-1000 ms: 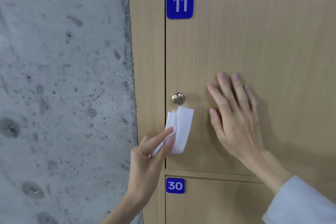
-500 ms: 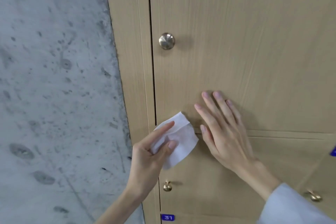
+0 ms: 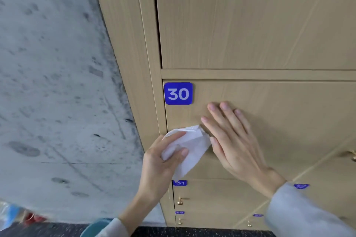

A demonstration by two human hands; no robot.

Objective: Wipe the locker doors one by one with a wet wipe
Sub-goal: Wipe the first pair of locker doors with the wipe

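While left hand (image 3: 160,161) pinches 1 wet wipe (image 3: 189,148), right hand (image 3: 233,140) fingers flat on door 30 (image 3: 269,121)

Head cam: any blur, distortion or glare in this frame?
Head view: wide-angle bend tilts the locker frame; plate 30 sharp, plate 31 and bottom-left clutter blurred; soft shadow right of the right hand; no glare.

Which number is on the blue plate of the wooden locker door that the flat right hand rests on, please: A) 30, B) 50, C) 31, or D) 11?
A: the right hand lies flat on the door whose blue square plate reads 30.
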